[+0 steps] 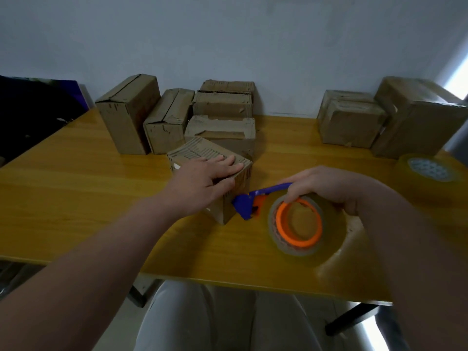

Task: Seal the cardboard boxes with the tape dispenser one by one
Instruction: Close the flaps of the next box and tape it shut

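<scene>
A small cardboard box (192,153) sits in the middle of the yellow table (76,198), turned at an angle. My left hand (207,178) lies flat on its top, fingers straight, thumb down its near side. My right hand (326,186) grips the tape dispenser (296,224), a blue frame with an orange hub and a roll of clear tape. The dispenser's blue head (243,202) touches the box's near right face, low down.
Several more cardboard boxes stand along the wall: a group at the back left (131,110) and middle (222,102), others at the back right (352,122). A spare roll of clear tape (428,168) lies at the table's right edge. My legs show below the table's front edge.
</scene>
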A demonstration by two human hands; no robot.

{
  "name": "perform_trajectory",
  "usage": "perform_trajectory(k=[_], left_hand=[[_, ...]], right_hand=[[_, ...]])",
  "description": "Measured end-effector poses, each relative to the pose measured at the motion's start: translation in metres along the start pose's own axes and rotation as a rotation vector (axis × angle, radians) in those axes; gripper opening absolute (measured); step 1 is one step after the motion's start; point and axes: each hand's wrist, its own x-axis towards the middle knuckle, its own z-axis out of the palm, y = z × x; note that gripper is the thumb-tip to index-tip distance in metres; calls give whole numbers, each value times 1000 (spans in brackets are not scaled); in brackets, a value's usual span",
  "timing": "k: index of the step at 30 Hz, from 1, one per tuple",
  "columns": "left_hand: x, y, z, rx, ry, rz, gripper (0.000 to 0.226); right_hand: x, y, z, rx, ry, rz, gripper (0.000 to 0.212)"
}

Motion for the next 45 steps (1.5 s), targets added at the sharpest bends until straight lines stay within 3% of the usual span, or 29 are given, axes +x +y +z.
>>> perform_trajectory(k=[2,5,8,13,17,21,30,35,40,42,45], left_hand=[[0,0,0,-4,-4,5,43],[-3,-5,-3,-56,-11,23,43],[-9,-4,-6,-130,-23,67,42],[-15,10,-2,-300,5,119,38],[-13,22,7,3,81,57,49],[-1,21,17,254,12,-36,62],[-2,10,16,255,15,42,79],[3,3,11,203,-40,40,83],[8,2,3,375,-74,-21,83],[6,8,-5,220,-38,-49,73],[6,27,-20,-217,134,-112,52]], right_hand=[[1,4,5,-68,-13,-10,43],[-1,18,0,49,42,-15,38],[-4,34,-7,128,259,-71,43],[4,47,8,55,614,-204,79],[7,49,23,16,718,-241,80],[5,49,24,-19,719,-226,73],[-5,36,24,-332,720,-4,69],[-7,46,22,-111,699,-115,67],[-12,61,17,163,710,-309,67],[-17,62,13,225,708,-406,70],[-26,58,7,276,661,-529,75]])
